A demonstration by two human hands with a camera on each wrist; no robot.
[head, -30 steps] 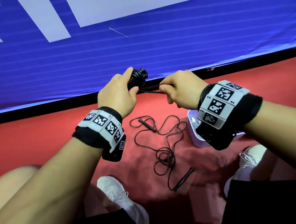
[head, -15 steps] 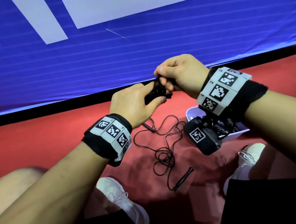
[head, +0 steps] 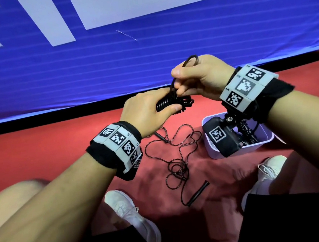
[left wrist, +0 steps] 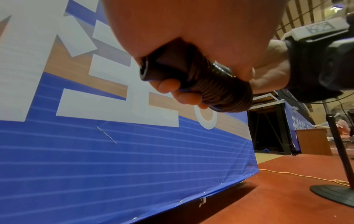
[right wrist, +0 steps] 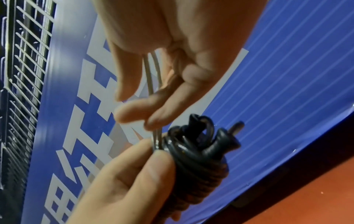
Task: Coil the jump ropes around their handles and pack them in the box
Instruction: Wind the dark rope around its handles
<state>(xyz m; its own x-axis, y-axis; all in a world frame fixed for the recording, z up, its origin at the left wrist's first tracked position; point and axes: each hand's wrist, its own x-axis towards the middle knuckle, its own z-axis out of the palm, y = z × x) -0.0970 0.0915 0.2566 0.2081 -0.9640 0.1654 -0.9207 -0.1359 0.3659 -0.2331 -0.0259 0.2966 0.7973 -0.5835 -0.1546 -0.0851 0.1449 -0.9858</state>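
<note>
- The wrist camera (head: 220,139) and right forearm cover most of the lavender box (head: 268,139), so its contents are mostly hidden.
- The left hand (head: 145,110) hides most of the coiled jump rope (head: 167,103).
- One handle (head: 159,135) of the loose jump rope (head: 175,158) disappears behind the left wrist.

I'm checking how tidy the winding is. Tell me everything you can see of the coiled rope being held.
The coiled rope is a thin, glossy black cord wound in tight, even turns round dark handles, with messier loops bunched at one end. A bare handle butt sticks out of the other end. The left hand grips the bundle, held roughly level above the red floor. The right hand pinches a loose loop rising from it. Whether the end is tucked in cannot be seen.
</note>
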